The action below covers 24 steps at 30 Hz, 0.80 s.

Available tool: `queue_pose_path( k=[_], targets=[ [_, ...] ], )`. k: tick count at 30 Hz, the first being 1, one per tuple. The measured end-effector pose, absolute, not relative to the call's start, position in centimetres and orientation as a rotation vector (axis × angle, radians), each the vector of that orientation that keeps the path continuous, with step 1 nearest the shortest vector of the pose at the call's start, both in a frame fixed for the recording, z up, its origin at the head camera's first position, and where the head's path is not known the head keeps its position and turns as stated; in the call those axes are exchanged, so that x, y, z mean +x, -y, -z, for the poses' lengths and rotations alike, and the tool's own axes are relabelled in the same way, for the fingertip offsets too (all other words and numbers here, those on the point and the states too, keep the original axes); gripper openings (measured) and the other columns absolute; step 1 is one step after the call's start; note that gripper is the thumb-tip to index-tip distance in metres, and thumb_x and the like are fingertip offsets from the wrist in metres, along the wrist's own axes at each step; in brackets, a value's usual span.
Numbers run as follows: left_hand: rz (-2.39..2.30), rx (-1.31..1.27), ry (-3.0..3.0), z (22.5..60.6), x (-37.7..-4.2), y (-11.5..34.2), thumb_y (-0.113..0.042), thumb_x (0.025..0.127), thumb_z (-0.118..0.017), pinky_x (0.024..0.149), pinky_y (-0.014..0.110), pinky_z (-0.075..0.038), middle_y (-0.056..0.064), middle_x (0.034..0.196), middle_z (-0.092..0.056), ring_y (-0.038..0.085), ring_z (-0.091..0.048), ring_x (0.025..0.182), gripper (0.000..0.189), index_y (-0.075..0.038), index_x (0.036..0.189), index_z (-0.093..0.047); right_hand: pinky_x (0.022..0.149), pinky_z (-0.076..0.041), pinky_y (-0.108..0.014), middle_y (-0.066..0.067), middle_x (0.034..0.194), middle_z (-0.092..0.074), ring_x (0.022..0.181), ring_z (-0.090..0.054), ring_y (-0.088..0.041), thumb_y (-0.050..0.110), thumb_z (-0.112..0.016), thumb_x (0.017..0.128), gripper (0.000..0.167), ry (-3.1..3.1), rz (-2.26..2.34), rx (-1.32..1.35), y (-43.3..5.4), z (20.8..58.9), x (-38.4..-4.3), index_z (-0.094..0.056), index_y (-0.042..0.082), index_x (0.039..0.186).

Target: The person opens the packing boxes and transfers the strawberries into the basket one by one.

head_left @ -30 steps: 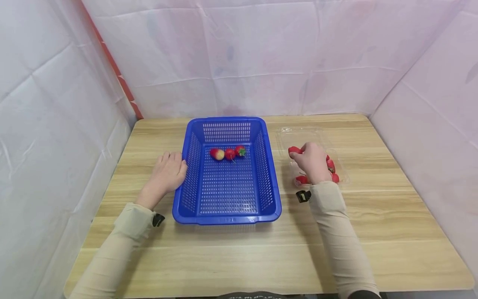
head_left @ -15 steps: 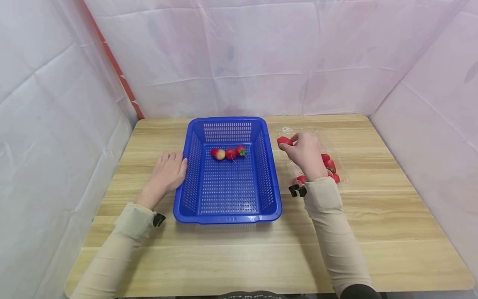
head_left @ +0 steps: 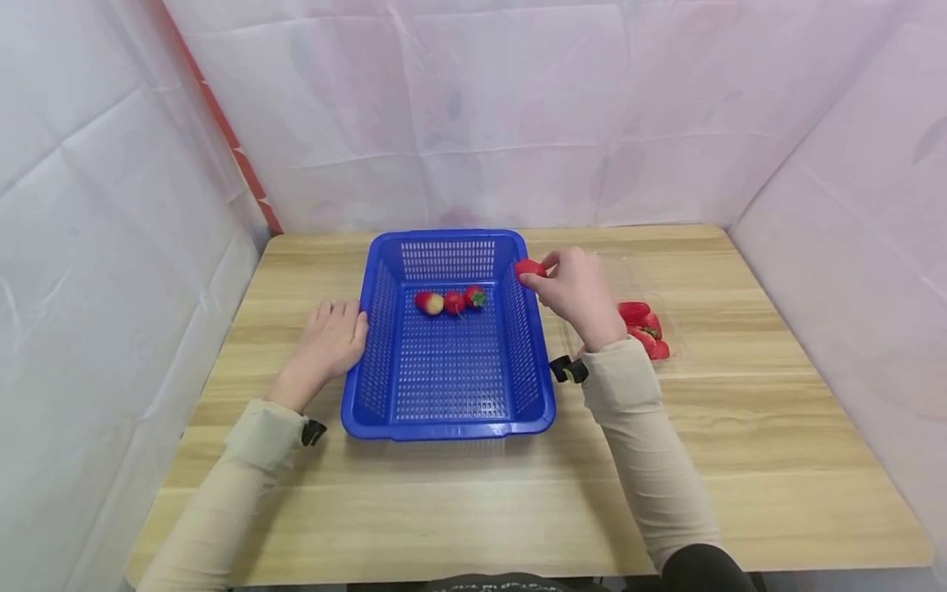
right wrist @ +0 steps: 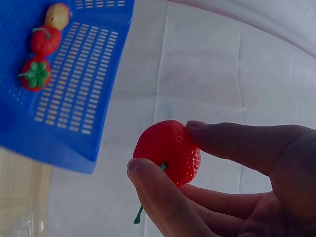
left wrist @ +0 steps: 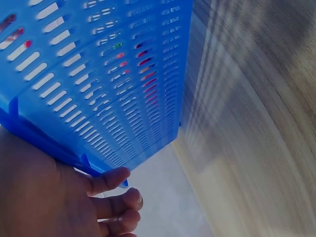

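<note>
A blue perforated basket stands mid-table. Inside lie a red-and-yellow fruit, a round red fruit with a stem and a strawberry. My left hand rests against the basket's left rim; in the left wrist view, loosely bent fingers lie outside its wall. Between thumb and fingers of my right hand is a red dimpled fruit with a thin green stem, held above the basket's right rim. Behind that hand, a clear plastic container with several red fruits is partly hidden.
The basket and clear container stand on a wooden table. Pale cloth walls close in the back and both sides. Right of the container, bare wood shows.
Carrying the red dimpled fruit, my right hand has moved left from above the clear container to the basket's right rim. My left hand has stayed at the left rim.
</note>
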<state>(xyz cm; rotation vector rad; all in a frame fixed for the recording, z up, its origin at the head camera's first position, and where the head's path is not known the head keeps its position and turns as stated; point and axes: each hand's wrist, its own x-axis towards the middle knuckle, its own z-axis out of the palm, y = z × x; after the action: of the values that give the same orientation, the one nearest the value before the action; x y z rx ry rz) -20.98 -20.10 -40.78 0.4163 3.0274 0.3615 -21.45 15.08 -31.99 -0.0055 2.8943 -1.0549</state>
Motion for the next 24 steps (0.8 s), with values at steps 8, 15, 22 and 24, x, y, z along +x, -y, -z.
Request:
queue_pose_path(
  k=[8,15,22,24],
  targets=[
    [-0.342,0.407,-3.020,40.7,-20.9,20.0,-0.028,0.106,-0.020,0.090,0.052,-0.032,0.024,0.113,-0.053,0.039,-0.041,0.101,0.042,0.003,0.117,-0.047,0.064,-0.054,-0.033,-0.017,0.088,-0.068,0.074,-0.069,-0.029,0.030,-0.070,0.093,0.035,-2.810,1.082,-0.028,-13.1,31.5,-22.6,-0.065,-0.002,0.106],
    [-0.338,0.412,-3.020,40.8,-20.9,19.9,-0.028,0.106,-0.020,0.091,0.053,-0.031,0.023,0.113,-0.052,0.039,-0.040,0.102,0.042,0.003,0.117,-0.046,0.062,-0.053,-0.032,-0.015,0.086,-0.069,0.070,-0.069,-0.025,0.026,-0.071,0.092,0.033,-2.795,1.072,-0.114,-11.3,32.2,-23.1,-0.065,-0.004,0.105],
    [-0.344,0.405,-3.018,40.9,-20.8,19.9,-0.028,0.106,-0.021,0.092,0.053,-0.031,0.023,0.114,-0.052,0.039,-0.040,0.104,0.042,0.003,0.119,-0.047,0.059,-0.051,-0.032,-0.010,0.076,-0.068,0.063,-0.066,-0.020,0.026,-0.074,0.090,0.026,-2.797,1.020,-0.179,-9.9,33.2,-23.4,-0.070,0.000,0.094],
    [-0.346,0.406,-3.020,41.0,-20.7,19.9,-0.028,0.106,-0.021,0.091,0.052,-0.031,0.023,0.113,-0.051,0.039,-0.040,0.102,0.042,0.002,0.118,-0.046,0.059,-0.051,-0.031,-0.010,0.076,-0.069,0.063,-0.066,-0.020,0.026,-0.074,0.089,0.026,-2.783,1.001,-0.182,-9.5,33.4,-23.5,-0.071,0.001,0.093]
  ],
)
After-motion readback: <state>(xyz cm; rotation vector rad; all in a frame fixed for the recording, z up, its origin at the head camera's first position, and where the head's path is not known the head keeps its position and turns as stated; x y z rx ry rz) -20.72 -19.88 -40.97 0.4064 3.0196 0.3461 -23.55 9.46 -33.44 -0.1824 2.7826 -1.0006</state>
